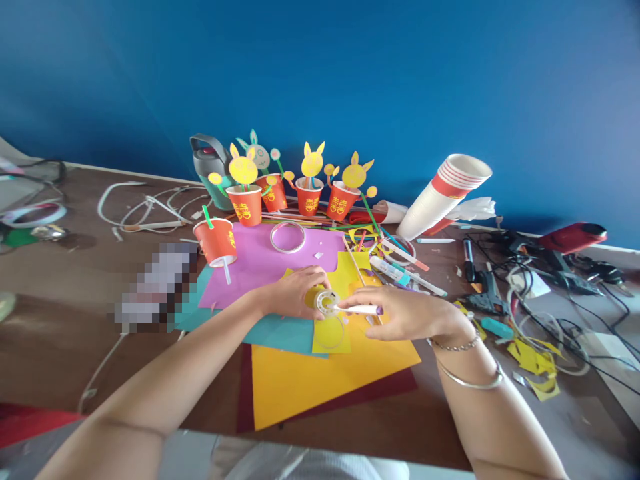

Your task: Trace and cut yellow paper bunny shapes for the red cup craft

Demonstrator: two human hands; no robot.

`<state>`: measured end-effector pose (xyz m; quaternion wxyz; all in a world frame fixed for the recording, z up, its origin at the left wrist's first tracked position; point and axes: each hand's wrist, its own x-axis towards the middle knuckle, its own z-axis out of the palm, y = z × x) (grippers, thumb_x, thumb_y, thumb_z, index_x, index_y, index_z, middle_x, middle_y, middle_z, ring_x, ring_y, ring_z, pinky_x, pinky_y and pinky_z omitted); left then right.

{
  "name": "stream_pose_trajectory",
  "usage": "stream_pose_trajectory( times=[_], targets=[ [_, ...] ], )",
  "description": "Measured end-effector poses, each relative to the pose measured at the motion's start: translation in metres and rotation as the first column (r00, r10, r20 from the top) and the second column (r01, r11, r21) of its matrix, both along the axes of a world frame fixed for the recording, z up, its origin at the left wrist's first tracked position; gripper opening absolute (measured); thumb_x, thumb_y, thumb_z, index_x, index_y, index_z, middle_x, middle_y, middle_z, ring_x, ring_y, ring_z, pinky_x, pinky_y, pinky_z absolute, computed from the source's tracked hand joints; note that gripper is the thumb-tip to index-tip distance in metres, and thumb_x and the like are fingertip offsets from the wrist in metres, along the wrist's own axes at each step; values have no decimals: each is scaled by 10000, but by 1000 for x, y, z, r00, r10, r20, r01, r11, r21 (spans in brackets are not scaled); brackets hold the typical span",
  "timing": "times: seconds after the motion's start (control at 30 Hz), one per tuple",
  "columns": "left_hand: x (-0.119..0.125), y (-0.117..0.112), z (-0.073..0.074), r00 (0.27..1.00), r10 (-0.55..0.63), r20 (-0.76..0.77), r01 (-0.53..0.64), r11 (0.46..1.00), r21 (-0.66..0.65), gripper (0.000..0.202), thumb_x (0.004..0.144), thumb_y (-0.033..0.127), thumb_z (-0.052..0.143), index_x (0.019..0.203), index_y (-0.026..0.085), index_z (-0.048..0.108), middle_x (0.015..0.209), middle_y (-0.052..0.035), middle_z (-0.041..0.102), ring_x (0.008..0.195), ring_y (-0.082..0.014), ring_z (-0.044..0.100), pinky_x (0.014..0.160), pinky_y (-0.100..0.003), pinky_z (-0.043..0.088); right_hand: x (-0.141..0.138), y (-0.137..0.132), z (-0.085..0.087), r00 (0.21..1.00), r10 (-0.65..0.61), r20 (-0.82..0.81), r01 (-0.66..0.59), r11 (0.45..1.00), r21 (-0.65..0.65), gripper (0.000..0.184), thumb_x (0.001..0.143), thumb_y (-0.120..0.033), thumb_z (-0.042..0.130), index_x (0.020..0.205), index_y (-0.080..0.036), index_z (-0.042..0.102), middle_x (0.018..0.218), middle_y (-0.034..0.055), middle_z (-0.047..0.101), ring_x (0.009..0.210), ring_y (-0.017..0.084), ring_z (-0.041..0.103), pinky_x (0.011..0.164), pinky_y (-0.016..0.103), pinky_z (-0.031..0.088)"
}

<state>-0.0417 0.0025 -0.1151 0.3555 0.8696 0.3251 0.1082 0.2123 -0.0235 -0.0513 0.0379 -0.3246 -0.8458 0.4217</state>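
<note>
My left hand (295,292) is closed around a small, clear, ring-shaped thing, seemingly a roll of tape (327,303), over a yellow sheet of paper (345,343). A faint round outline shows on that sheet just below the roll. In my right hand (407,312) is a white pen (361,309) with a purple end, its tip pointing left at the roll's edge. Whether the tip touches the paper, I cannot tell. Beneath lie orange-yellow (300,387), teal (280,333) and purple (240,260) sheets. A silvery ring (287,238) rests on the purple one.
Red paper cups (247,207) with paper rabbit heads stand along the blue wall, beside a grey-green bottle (213,170). Another cup (216,241) has a straw through it. Stacked cups (445,193) lean at right, near glue guns (487,293), cables and yellow scraps (533,360). A blurred-out device (157,287) lies left.
</note>
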Motion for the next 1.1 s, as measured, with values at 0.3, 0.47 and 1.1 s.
stream_pose_trajectory(
  times=[0.3, 0.47, 1.1],
  targets=[
    [-2, 0, -5, 1000, 3, 25, -3, 1000, 3, 460, 679, 360, 778, 1046, 224, 535, 1107, -57, 561, 1079, -260, 547, 931, -371, 438, -27, -5, -2, 911, -248, -329, 368, 850, 377, 122, 859, -236, 528, 858, -216, 649, 716, 1, 672, 674, 150, 582, 789, 367, 412],
    [-2, 1, -9, 999, -8, 52, 7, 999, 32, 473, 689, 352, 779, 1063, 227, 518, 1133, -66, 559, 1130, -257, 532, 983, -382, 418, -33, -1, -19, 940, -91, -329, 274, 775, 569, 48, 764, -186, 529, 773, -213, 568, 682, -9, 619, 623, 143, 523, 720, 361, 351],
    [0, -1, -6, 999, 2, 38, -3, 999, 41, 396, 703, 333, 759, 1006, 220, 531, 1044, -48, 581, 1033, -231, 573, 904, -347, 455, -37, -13, -67, 916, 48, -399, 289, 612, 736, 104, 708, -139, 502, 765, -225, 485, 609, -40, 599, 586, 143, 538, 711, 335, 353]
  ],
)
